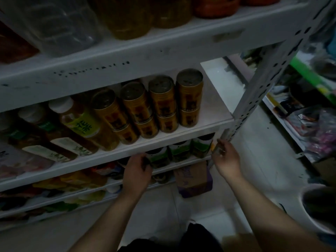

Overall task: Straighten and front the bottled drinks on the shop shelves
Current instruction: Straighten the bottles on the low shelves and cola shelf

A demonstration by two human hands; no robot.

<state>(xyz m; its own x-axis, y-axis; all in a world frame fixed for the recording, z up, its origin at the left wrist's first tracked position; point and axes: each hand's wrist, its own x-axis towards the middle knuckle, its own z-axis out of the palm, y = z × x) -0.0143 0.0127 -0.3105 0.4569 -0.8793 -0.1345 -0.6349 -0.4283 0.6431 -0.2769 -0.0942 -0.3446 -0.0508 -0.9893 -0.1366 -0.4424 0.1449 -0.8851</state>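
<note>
Three dark bottles with green labels stand in a row on a low shelf (183, 165), under the shelf of gold cans. My left hand (137, 170) is wrapped around the left side of the leftmost green-labelled bottle (159, 158). The middle bottle (180, 150) and the rightmost bottle (201, 145) stand untouched between my hands. My right hand (226, 160) is at the right end of that row beside the rack's corner post, fingers curled; the dim light hides what they hold.
Gold cans (161, 100) stacked two high and yellow tea bottles (78, 122) fill the shelf above. A slotted metal upright (254, 99) borders the rack on the right. A cardboard box (192, 179) sits on the floor below. Another stocked rack (309, 113) stands to the right.
</note>
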